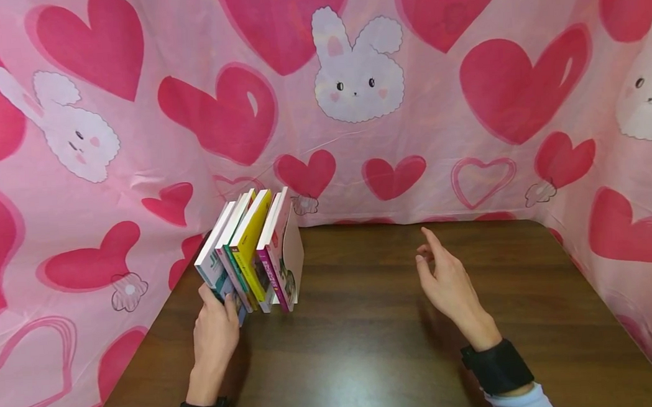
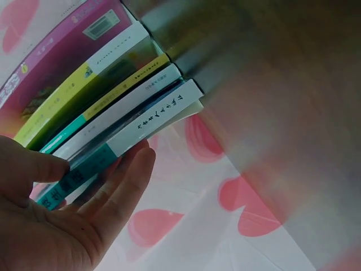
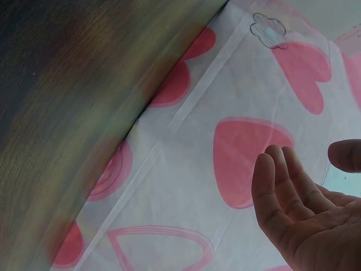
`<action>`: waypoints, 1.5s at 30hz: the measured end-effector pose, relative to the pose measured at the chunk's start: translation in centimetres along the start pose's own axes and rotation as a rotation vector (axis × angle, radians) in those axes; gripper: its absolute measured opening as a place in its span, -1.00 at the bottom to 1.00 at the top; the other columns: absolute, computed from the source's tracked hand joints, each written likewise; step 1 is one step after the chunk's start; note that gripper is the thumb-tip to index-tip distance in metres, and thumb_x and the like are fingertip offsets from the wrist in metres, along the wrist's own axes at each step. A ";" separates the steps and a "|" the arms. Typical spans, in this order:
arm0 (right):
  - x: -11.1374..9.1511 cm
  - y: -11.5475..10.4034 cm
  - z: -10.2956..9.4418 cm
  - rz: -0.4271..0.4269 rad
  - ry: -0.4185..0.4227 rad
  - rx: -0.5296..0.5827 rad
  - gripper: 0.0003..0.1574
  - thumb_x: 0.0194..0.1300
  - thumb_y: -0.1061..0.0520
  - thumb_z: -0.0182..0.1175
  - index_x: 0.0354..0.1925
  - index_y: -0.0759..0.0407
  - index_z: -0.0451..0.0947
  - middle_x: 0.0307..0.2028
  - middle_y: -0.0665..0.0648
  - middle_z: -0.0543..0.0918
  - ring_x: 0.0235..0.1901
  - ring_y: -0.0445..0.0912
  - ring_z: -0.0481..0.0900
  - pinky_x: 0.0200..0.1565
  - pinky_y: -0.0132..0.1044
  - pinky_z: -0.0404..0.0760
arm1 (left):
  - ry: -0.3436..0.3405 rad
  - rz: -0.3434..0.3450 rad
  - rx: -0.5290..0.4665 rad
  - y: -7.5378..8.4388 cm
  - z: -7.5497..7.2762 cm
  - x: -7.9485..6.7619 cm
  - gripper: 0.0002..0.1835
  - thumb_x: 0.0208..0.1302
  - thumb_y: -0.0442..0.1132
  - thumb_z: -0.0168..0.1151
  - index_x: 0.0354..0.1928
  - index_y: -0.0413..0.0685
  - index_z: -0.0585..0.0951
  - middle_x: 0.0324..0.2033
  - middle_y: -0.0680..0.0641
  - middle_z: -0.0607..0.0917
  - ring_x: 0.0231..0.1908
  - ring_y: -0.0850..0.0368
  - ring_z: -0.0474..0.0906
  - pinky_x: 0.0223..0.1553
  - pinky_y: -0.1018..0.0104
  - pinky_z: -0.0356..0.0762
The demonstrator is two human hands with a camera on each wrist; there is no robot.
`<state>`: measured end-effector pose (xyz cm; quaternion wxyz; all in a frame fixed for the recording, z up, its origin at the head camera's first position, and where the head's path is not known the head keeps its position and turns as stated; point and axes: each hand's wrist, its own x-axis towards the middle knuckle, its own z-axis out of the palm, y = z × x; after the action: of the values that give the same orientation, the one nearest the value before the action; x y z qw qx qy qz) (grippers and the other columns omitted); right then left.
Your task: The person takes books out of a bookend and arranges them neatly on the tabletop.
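Observation:
My left hand grips the outermost book at the left end of a short upright row, low on its spine. In the left wrist view, that book's white and teal spine lies between the thumb and the fingers, which reach round its outer side. Beside it lean several more books, among them a yellow one and one with a magenta spine. A white bookend-like panel stands at the row's right end. Over the right half of the table, my right hand hovers with loosely bent fingers and nothing in it.
The dark brown wooden table runs back to a pink cloth printed with hearts and rabbits, which also hangs along both sides. The books stand near the table's left edge. Black bands wrap both wrists.

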<state>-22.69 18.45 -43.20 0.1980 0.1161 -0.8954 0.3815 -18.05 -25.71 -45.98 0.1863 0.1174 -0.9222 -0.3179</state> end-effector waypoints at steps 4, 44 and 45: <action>0.0 -0.1 -0.1 0.000 -0.001 0.002 -0.29 0.57 0.21 0.13 0.58 0.18 0.22 0.04 0.28 0.69 -0.09 0.12 0.64 -0.17 0.07 0.65 | -0.025 0.003 -0.072 -0.2 -0.2 0.3 -0.31 0.64 -0.20 0.10 0.55 -0.20 -0.03 0.32 -0.50 0.45 0.17 -0.50 0.57 0.09 -0.37 0.55; -0.3 -0.3 0.1 -0.020 -0.008 -0.005 -0.28 0.59 0.17 0.12 0.59 0.19 0.21 0.03 0.26 0.69 -0.09 0.12 0.66 -0.15 0.07 0.66 | 0.077 0.083 -0.218 -0.6 -0.6 0.8 -0.43 0.55 -0.29 0.25 0.49 -0.29 0.35 0.25 -0.47 0.58 0.12 -0.49 0.62 -0.01 -0.37 0.58; -0.3 -0.3 0.1 -0.021 -0.007 -0.003 -0.29 0.59 0.17 0.12 0.59 0.19 0.21 0.03 0.26 0.69 -0.09 0.13 0.66 -0.15 0.08 0.66 | 0.074 0.078 -0.221 -0.5 -0.7 0.7 -0.42 0.55 -0.29 0.24 0.50 -0.29 0.34 0.27 -0.47 0.57 0.13 -0.50 0.61 -0.01 -0.37 0.57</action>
<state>-22.36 18.18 -43.24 0.1990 0.1266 -0.8954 0.3776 -18.35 -26.74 -45.62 0.2441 0.0720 -0.8778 -0.4058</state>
